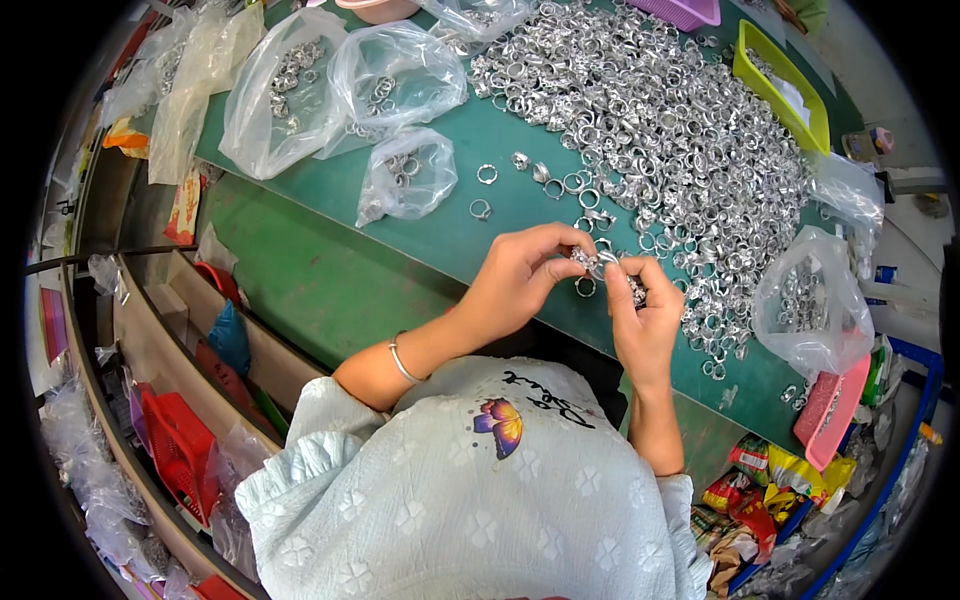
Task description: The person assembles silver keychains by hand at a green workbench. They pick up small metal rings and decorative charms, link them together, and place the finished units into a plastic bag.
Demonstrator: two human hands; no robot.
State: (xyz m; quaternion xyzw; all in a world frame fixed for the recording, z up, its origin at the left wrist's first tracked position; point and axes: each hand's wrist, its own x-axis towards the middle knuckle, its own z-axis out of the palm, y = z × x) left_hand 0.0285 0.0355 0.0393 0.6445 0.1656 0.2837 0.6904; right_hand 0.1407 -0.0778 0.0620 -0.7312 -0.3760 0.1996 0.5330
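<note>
Over the near edge of the green table, my two hands meet with silver-coloured rings between them. My left hand pinches a ring with thumb and forefinger. In my right hand, thumb and fingers close on another shiny ring, and more rings show in its curled fingers. How many it holds is hidden. Just beyond my hands spreads a large heap of loose silver-coloured rings. A few single rings lie apart from it on the left.
Clear plastic bags with rings, including a small bag, lie on the table's left. Another bag rests at the right beside a pink basket. A yellow-green basket stands far right. Left of me are shelves with a red basket.
</note>
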